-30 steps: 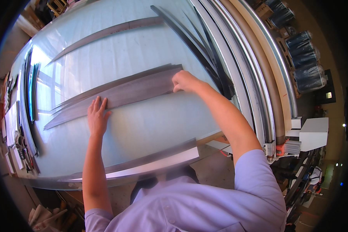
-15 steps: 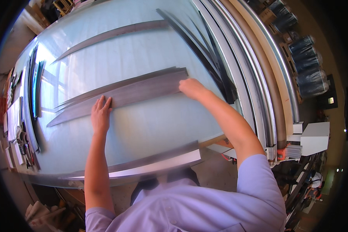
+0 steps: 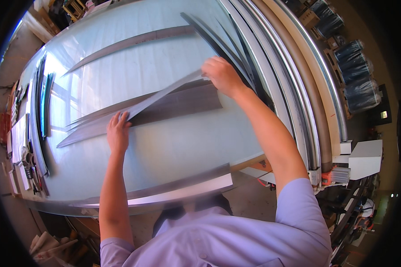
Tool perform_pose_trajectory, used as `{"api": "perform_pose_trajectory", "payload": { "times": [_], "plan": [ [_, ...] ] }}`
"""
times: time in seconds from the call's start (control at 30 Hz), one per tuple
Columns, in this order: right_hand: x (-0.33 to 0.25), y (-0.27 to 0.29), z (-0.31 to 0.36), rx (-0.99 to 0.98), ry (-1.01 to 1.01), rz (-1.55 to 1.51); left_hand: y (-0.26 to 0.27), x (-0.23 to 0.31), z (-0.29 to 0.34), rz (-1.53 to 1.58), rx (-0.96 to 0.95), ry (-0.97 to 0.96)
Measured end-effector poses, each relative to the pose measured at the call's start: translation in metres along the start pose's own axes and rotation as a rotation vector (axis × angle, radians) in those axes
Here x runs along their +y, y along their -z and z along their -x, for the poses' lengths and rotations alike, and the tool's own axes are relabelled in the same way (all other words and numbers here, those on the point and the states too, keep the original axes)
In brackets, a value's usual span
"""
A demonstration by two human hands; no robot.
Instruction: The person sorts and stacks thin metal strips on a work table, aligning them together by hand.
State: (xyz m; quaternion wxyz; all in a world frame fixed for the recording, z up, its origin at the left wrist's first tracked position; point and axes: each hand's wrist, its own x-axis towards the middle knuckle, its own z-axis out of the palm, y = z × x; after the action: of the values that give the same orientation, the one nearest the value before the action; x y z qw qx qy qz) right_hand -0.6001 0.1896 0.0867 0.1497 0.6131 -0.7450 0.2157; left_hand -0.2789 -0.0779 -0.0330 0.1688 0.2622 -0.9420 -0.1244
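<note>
Right hand (image 3: 223,76): grip closed on the raised end of a grey strip (image 3: 169,91), fingertips partly hidden. Left hand (image 3: 118,133) touches the strip (closure cannot be determined). Underneath, partly covered grey sheets (image 3: 185,103) lie on the bench (image 3: 178,144).

Two hands bend a thin grey strip (image 3: 165,92) up off a grey stack (image 3: 187,100) on a pale, glossy surface (image 3: 165,144).

The right hand (image 3: 223,76) grips the strip's raised end above the stack's right end, while the left hand (image 3: 118,135) lays its fingers on the strip toward the stack's left part. Beyond the stack lies a separate grey strip (image 3: 133,42); to its upper right, a long dark bar (image 3: 220,49) slants. Left of the stack sit blue strips (image 3: 45,107) and, farther down, scissors (image 3: 28,158). Nearer the wearer than the stack, a white strip (image 3: 187,189) runs along the surface's edge. Well right of the stack stand dark wrapped rolls (image 3: 361,95).
</note>
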Motion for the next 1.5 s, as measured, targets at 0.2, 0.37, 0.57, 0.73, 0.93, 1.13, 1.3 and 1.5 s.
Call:
{"api": "perform_pose_trajectory", "payload": {
  "times": [0.2,0.37,0.57,0.73,0.93,1.13,1.3,1.5],
  "plan": [
    [-0.042,0.031,0.076,0.126,-0.052,-0.021,0.048,0.015,0.012,-0.066,0.319,-0.183],
    [-0.059,-0.021,0.109,-0.129,-0.292,-0.135,0.033,0.007,0.109,-0.157,-0.040,-0.321],
    [-0.035,-0.098,0.055,-0.466,-0.202,0.046,0.032,0.013,0.117,-0.012,-0.246,-0.211],
    [-0.042,-0.113,0.055,-0.572,-0.202,0.073,0.026,0.007,0.123,0.027,-0.183,-0.193],
    [-0.001,-0.111,0.071,-0.293,-0.382,-0.173,0.025,0.006,0.124,0.095,-0.146,-0.185],
    [0.045,-0.117,0.052,-0.353,-0.365,-0.063,0.028,0.003,0.124,0.096,-0.134,-0.204],
    [0.057,-0.124,0.056,-0.348,-0.257,0.005,0.028,0.007,0.121,0.113,-0.131,-0.197],
    [0.050,-0.114,0.052,-0.370,-0.188,-0.004,0.026,0.004,0.125,0.134,-0.111,-0.197]
  ]
}}
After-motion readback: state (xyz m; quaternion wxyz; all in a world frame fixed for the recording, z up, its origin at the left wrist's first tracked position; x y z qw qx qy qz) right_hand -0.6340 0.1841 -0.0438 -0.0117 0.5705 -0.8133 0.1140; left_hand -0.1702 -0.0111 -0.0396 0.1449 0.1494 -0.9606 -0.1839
